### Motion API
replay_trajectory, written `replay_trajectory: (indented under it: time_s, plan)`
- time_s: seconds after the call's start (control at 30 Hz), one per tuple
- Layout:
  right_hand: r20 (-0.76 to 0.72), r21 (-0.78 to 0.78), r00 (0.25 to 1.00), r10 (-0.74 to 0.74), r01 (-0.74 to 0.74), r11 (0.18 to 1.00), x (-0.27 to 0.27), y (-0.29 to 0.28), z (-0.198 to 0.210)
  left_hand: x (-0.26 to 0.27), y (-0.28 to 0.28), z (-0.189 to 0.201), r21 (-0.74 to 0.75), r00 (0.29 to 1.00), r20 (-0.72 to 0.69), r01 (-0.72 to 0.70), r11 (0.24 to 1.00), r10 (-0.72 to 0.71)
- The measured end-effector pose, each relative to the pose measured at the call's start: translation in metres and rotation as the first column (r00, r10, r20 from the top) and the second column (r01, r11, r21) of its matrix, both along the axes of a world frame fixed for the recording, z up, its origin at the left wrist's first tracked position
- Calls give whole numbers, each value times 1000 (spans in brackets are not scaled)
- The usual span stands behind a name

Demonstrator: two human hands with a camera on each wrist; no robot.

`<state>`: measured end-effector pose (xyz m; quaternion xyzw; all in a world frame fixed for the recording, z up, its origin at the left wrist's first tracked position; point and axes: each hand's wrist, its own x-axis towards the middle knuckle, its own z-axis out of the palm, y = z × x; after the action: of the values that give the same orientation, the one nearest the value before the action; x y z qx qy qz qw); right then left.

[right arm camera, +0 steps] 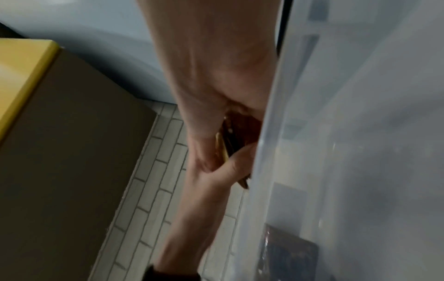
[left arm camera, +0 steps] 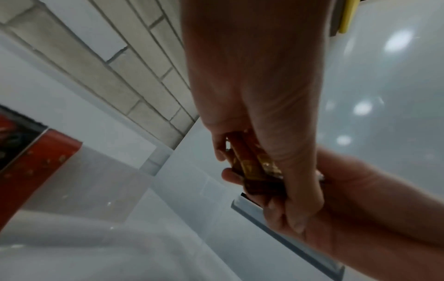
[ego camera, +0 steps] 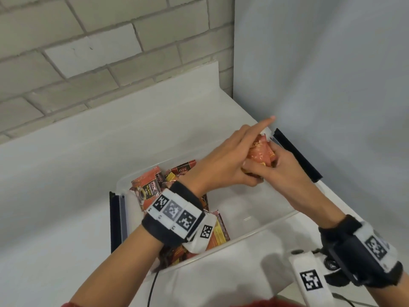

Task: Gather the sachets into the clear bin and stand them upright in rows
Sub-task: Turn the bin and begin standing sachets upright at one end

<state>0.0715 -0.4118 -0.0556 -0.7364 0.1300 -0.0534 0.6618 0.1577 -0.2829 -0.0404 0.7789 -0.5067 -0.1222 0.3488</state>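
A pale grey brick wall point(ego camera: 93, 52) is running across the back, meeting a smooth blue-grey wall point(ego camera: 332, 74) at the corner on the right. A white counter point(ego camera: 66, 173) with a raised back lip is sitting below the bricks. Soft round lights point(left arm camera: 397, 40) are glowing overhead, and a yellow-edged brown panel point(right arm camera: 72, 152) is showing nearby.

Glossy foil-like sachets point(ego camera: 147, 191) catch the light in the clear, smooth plastic bin point(ego camera: 247, 231) at centre frame, on a smooth white counter point(ego camera: 66, 173), with rough matt grey brick point(ego camera: 77, 52) at upper left.
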Motion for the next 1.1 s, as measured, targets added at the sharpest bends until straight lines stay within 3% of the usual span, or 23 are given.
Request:
replay_trajectory:
  time_s: [0.07,0.13,0.23,0.43,0.7,0.9,1.1]
  plan:
    - [-37,92,990,132,-129,987,-3,-7,-2,2,2,-1,-97,995,-101,-6,995,-4]
    - [-36,284,972,231,-212,935,-5,-13,-3,2,4,-2,-181,983,-182,-23,983,-10]
    - [19,508,964,266,-238,828,-4,-16,1,-2,4,-4,-225,978,-207,-17,974,-31]
    - [-37,486,963,267,-216,847,-1,-16,-3,0,-1,-11,-208,993,-75,69,976,-86]
    - [23,472,931,364,-331,817,-4,-15,0,1,-2,-11,-213,990,-114,51,976,-77]
    - [3,458,912,410,-366,810,-10,-13,7,-1,-5,-6,-143,986,-87,128,981,-141]
    - [13,614,968,249,-204,762,-12,-17,17,-6,-15,6,-106,987,25,161,981,-159]
